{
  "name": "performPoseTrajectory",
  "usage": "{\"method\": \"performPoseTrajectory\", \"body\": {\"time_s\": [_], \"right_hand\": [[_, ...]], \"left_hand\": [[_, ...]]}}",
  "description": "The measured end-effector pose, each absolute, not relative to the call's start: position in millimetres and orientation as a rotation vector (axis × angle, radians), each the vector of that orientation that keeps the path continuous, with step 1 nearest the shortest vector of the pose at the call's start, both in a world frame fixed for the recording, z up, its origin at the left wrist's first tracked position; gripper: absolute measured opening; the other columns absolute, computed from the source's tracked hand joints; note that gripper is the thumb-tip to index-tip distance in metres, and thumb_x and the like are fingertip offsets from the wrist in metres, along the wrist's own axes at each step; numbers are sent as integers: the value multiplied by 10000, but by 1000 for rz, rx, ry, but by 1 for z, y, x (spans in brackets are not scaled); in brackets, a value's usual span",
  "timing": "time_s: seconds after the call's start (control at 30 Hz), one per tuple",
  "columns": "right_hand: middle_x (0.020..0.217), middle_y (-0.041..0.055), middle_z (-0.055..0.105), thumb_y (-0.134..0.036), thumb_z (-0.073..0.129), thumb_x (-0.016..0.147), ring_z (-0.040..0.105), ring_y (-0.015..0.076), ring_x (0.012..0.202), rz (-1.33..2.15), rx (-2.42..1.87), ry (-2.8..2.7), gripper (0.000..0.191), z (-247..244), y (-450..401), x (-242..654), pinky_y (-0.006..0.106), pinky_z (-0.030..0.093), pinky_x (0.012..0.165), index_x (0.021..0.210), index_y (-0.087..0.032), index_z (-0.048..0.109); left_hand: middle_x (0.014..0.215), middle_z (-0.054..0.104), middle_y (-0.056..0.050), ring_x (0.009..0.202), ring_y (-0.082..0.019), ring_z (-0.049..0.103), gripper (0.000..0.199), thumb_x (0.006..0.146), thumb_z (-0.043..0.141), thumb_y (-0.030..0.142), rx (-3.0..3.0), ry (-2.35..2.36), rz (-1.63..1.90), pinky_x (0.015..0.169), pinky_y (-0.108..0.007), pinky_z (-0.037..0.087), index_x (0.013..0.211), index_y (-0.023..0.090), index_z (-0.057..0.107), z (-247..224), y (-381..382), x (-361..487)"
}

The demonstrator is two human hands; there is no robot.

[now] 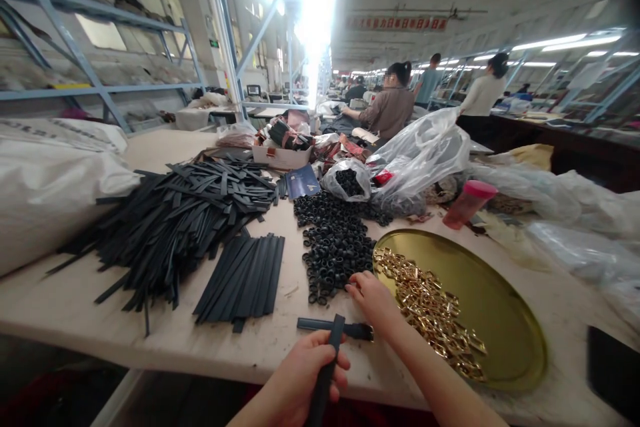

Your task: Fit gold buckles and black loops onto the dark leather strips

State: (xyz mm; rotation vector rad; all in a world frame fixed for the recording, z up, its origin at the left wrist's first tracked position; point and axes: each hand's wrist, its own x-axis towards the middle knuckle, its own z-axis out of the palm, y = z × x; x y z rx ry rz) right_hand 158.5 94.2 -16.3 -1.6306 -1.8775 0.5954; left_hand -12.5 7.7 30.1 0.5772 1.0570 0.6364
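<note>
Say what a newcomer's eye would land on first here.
Probably the gold tray at right, with shiny gold buckles heaped along its near-left side. Next, the big tangle of black strips at left and the pile of small black rings mid-table. Then the left hand, front and centre, gripping a black strap, with the right hand at the rings' near edge.

Held strap btm cropped, banner blurred
</note>
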Motion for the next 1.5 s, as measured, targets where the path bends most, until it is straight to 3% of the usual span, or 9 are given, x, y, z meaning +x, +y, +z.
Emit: {"method": "performPoseTrajectory", "body": {"time_s": [0.43, 0.57, 0.73, 0.87, 1.1, 1.2, 1.3, 1.43, 1.5], "right_hand": [[664, 7, 514, -164, 521, 693, 488, 170, 664, 814, -1658, -1873, 68, -22, 92, 156, 294, 371, 641, 633, -193, 510], [571, -29, 496, -305, 502, 766, 483, 128, 547, 1100, -1594, -1720, 169, -12, 72, 159, 252, 398, 530, 649, -185, 479], [628, -28, 530, -405, 582, 747, 511, 113, 595, 1611, -1247, -1087, 251, -1, 38, 160, 253, 414, 609, 696, -173, 503], [618, -32, 550, -408, 662, 673, 492, 108, 559, 1571, -1230, -1062, 295, -5, 24, 160, 250, 388, 573, 810, -163, 572], [546, -51, 558, -397, 703, 605, 491, 100, 493, 1612, -1226, -1146, 286, 7, 1, 159, 230, 369, 512, 719, -180, 556], [540, -57, 527, -424, 694, 611, 480, 93, 483, 1512, -1254, -1055, 292, 13, -8, 161, 224, 370, 517, 700, -179, 563], [548, -55, 519, -455, 687, 619, 473, 90, 483, 1493, -1218, -960, 315, 5, -15, 159, 223, 371, 529, 719, -179, 572], [621, -25, 560, -573, 639, 609, 500, 107, 499, 1635, -1105, -1015, 447, -13, -17, 151, 243, 399, 523, 811, -178, 586], [631, -2, 580, -591, 518, 711, 525, 124, 527, 1474, -1217, -1274, 441, -11, -7, 159, 244, 412, 518, 804, -168, 598]], "left_hand": [[656, 562, 13, 446, -54, 482, 173, 689, 437, 201, 675, 1077, 589, 392, -148, 340, 842, 146, 497, 9, 30, -9], [549, 515, 45, 373, -56, 439, 198, 771, 385, 338, 1052, 1179, 610, 378, -163, 314, 755, 161, 473, 2, 36, -3], [486, 462, 57, 378, -77, 407, 267, 800, 352, 355, 1341, 1221, 532, 387, -176, 311, 701, 163, 508, 11, 30, 3], [442, 422, 75, 351, -81, 365, 253, 803, 340, 306, 1414, 1200, 434, 380, -177, 281, 745, 164, 541, 22, 20, 1], [469, 435, 59, 425, -91, 418, 269, 805, 355, 298, 1568, 1168, 409, 441, -173, 304, 702, 165, 566, 34, 1, 4], [571, 507, 43, 433, -87, 455, 244, 806, 358, 286, 1491, 1121, 386, 447, -170, 338, 913, 165, 542, 34, -8, 6], [604, 539, 28, 433, -103, 466, 390, 814, 352, 279, 1425, 1078, 325, 447, -187, 367, 1186, 177, 410, 32, -15, 6], [874, 609, -54, 755, -161, 542, 432, 800, 439, 385, 1459, 1097, 635, 706, -233, 426, 1184, 189, 453, 26, -12, 6], [788, 585, -25, 722, -151, 518, 426, 783, 466, 455, 1409, 1119, 697, 686, -218, 416, 1118, 194, 500, 22, -6, 5]]}}
